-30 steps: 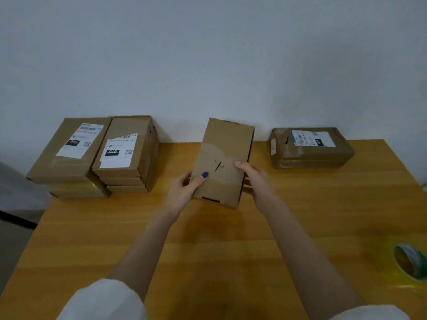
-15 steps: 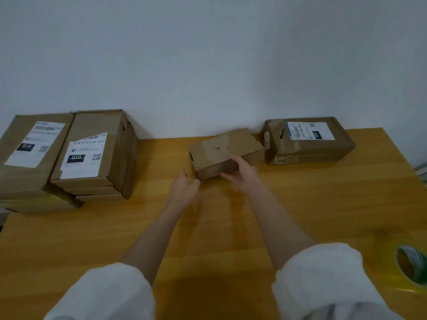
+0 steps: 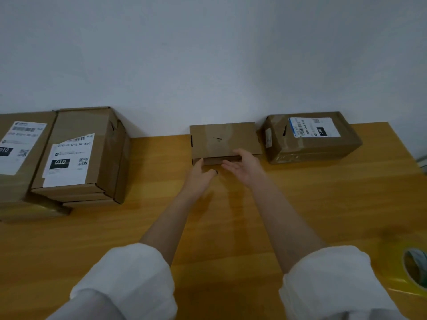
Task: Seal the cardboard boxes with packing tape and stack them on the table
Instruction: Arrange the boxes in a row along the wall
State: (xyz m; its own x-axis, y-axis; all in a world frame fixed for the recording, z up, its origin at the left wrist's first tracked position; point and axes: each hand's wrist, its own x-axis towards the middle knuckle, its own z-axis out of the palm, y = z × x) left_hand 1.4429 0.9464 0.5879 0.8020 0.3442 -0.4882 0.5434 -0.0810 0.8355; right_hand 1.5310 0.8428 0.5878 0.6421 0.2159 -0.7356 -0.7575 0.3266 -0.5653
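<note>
Plain cardboard box [image 3: 223, 139] lies flat on the wooden table [image 3: 231, 215], its far edge at the white wall [image 3: 208, 54]; a paler band, seemingly tape, crosses its top, with a small dark slit at the middle.

Left hand [image 3: 198, 175] sits at the near left corner of the plain cardboard box; fingers straight and together, fingertips against the near face, thumb spread towards the right; it grips nothing.

Right hand [image 3: 245, 167] sits at the near edge of the plain cardboard box, right of centre; palm turned partly up, fingers loosely spread and reaching over the near edge; it holds nothing; whether it actually touches the cardboard cannot be told.

Both forearms are bare, with white sleeves [image 3: 129, 273] rolled back, on the side of the plain cardboard box nearest the person.

Labelled box [image 3: 312, 137] stands just beside the plain cardboard box on its right, a narrow gap between them; glossy tape wraps it; a white label lies on top.

Stack of boxes [image 3: 80, 155] stands well apart to the left of the plain cardboard box; its top label reads 010; a second stack [image 3: 20, 158] lies further left, cut by the frame.

Tape roll [image 3: 416, 271], yellowish, lies well apart to the near right of the plain cardboard box, partly out of frame.
</note>
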